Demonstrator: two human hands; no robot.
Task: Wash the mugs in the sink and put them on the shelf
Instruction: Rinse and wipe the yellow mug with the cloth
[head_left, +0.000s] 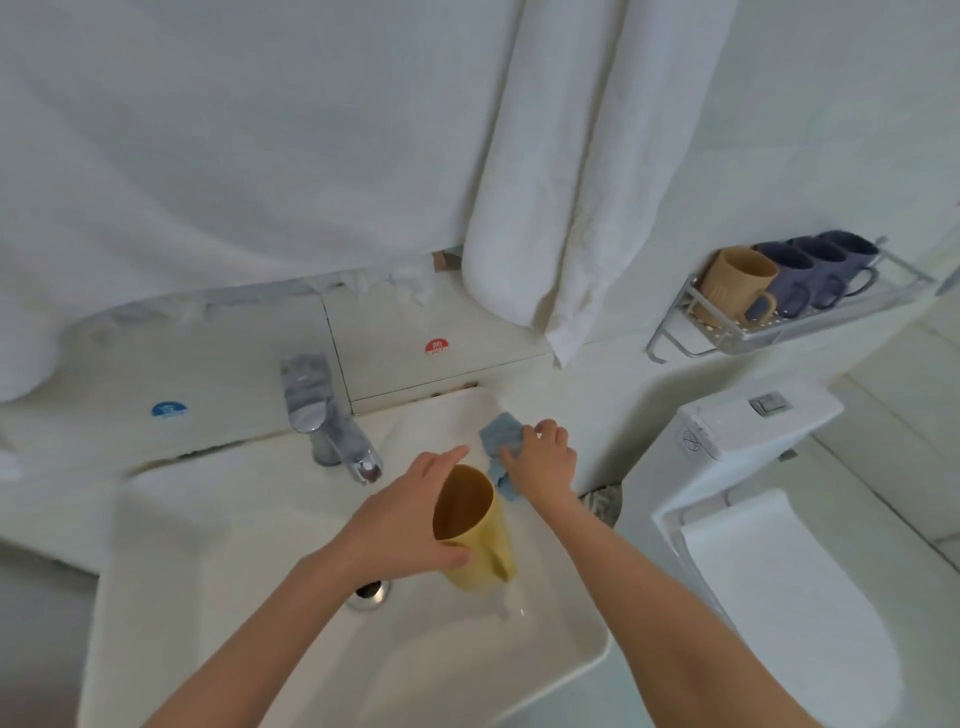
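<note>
My left hand (410, 525) grips a yellow mug (475, 530) by its rim side, holding it tilted over the white sink (218, 613), mouth toward me and handle down to the right. My right hand (543, 460) rests on a blue cloth (500, 441) at the sink's back right rim, fingers curled on it. On the wall to the right, a metal shelf (810, 325) carries a tan mug (737, 291) and three blue mugs (810, 270) in a row.
A chrome tap (327, 415) stands at the back of the sink and the drain (371, 592) lies below the mug. A white towel (571, 182) hangs above. A toilet (769, 545) stands to the right, under the shelf.
</note>
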